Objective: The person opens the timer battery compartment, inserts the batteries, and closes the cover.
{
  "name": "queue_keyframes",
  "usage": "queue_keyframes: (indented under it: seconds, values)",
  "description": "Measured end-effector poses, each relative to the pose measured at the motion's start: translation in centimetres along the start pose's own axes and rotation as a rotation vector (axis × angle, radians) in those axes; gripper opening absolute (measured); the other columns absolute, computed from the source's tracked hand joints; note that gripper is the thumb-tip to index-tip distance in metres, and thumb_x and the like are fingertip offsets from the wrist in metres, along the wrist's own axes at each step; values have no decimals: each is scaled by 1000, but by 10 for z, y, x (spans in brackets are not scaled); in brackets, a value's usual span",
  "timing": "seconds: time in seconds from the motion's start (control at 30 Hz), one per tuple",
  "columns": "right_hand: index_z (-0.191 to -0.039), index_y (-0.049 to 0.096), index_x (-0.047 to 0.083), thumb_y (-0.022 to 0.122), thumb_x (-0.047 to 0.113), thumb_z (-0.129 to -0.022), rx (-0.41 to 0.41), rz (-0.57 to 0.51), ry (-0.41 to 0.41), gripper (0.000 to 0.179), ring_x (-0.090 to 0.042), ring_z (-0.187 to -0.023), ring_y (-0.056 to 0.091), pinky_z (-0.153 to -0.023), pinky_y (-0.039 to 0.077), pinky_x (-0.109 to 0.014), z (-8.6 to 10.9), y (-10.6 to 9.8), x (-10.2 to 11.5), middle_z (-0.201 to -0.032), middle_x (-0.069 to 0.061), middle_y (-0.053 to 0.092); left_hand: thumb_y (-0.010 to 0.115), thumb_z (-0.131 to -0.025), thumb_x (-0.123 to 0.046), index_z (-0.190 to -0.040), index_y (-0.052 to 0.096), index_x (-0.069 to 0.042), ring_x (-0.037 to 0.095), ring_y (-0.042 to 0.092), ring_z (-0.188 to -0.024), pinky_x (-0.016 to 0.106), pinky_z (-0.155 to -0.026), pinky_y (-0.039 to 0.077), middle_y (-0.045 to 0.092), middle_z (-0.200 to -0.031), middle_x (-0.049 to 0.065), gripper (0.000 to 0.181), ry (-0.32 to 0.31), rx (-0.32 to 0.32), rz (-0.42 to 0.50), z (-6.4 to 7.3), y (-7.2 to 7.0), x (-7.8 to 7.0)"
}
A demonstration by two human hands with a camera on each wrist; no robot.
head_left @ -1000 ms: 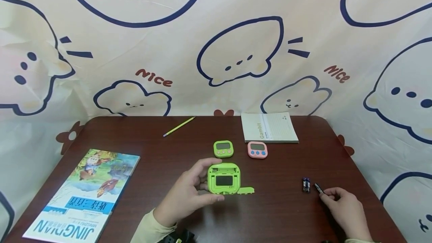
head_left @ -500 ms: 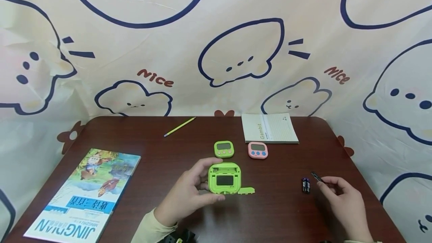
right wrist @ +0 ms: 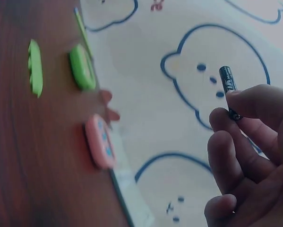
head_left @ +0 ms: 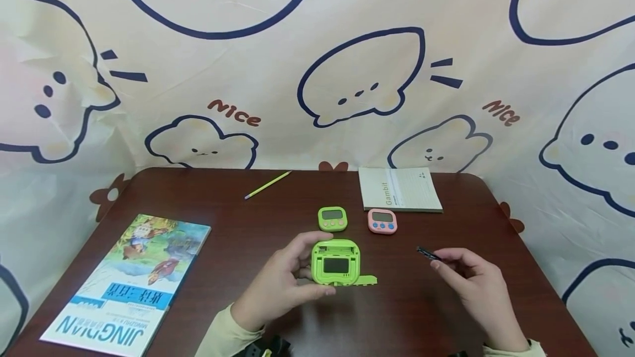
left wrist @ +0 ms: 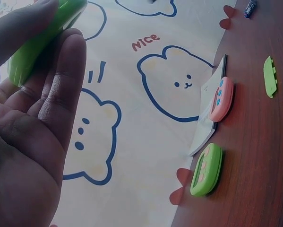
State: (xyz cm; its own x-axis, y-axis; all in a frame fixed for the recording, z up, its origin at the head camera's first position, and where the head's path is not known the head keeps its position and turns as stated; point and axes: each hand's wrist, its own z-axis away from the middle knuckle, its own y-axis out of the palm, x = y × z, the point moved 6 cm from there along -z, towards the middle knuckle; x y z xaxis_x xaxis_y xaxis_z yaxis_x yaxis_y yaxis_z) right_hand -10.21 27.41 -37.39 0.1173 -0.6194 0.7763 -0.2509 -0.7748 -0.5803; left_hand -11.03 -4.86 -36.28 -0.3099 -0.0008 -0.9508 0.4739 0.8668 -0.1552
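I'm gripping the opened green timer (head_left: pixel 335 266) with my left hand (head_left: pixel 285 285), midway between the side edges of the desk (head_left: pixel 397 313), and pinching a battery (head_left: pixel 428 253) in my right hand (head_left: pixel 478 285) near one end — risking a drop if it twists.

Head cam's bright and pretty crisp, soft glare on the table (head_left: pixel 347 321). Wrist cams run dimmer: left hand (left wrist: pixel 30 135) shadowy, pink timer (right wrist: pixel 99 143) kinda blurry.

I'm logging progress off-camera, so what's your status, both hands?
Left hand grips rounded green plastic timer, battery bay open. Right hand pinches slim black cylindrical battery, apart from timer. Slim green plastic cover on dark brown tabletop, between hands in head view.
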Motion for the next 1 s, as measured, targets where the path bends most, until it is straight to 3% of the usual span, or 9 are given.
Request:
queue_keyframes:
  seconds: [0.13,0.33,0.6,0.83,1.0]
  values:
    - [-101,75,14,80,8,-86,12,-56,-63,17,-12,-68,57,-53,47,-23,-1,9,21,-82,2,69,84,-80,-5,-142,44,-15,16,72,-94,35,-79,62,67,-125,14,75,5,5,-2,-1,1,-1]
    - [-99,75,15,79,1,-85,61,-165,-141,21,-13,-70,60,-56,51,-23,-3,24,53,-87,-4,71,84,-80,-6,-142,44,-16,16,72,-93,34,-78,62,67,-125,13,75,-12,2,-9,-1,1,0]
    - [-96,74,15,80,-5,-81,76,-280,-329,26,-11,-67,54,-52,44,-26,-5,41,90,-86,-1,69,85,-80,-7,-142,44,-17,15,72,-93,33,-79,61,67,-125,12,75,-33,2,-22,-1,1,2]
    - [-95,75,22,81,1,-82,153,-301,-363,25,-11,-78,60,-58,50,-23,-5,55,108,-95,6,70,85,-81,-8,-142,44,-16,15,72,-93,32,-79,61,66,-124,14,75,-32,5,-22,-1,1,3]
    - [-96,76,19,81,3,-83,193,-316,-396,21,-13,-81,62,-57,55,-26,-4,63,119,-94,3,68,85,-81,-9,-142,44,-15,16,72,-93,35,-79,61,67,-124,14,74,-22,6,-17,-1,2,3]
